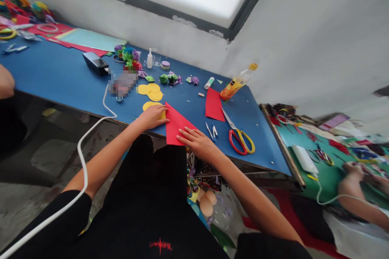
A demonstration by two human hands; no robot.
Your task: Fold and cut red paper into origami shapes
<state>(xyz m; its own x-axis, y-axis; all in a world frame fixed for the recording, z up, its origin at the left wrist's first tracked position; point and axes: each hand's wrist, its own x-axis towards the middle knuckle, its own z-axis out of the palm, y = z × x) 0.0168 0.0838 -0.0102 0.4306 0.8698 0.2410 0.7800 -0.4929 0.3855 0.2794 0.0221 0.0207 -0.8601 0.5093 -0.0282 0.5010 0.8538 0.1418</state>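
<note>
At center frame, a person's left hand (153, 116), fingers loosely extended, rests over yellow paper (147, 105) beside a red sheet (175, 123); the right hand (198, 142) lies open on the sheet at the blue tabletop's (264, 129) near edge, scissors (234, 127) right of center.

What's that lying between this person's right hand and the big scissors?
In the head view, a small pointed tool, apparently a drawing compass with blue parts, lies on the blue table between the right hand and the scissors.

yellow-capped bottle (235, 85) — white cable (80, 147)
</note>
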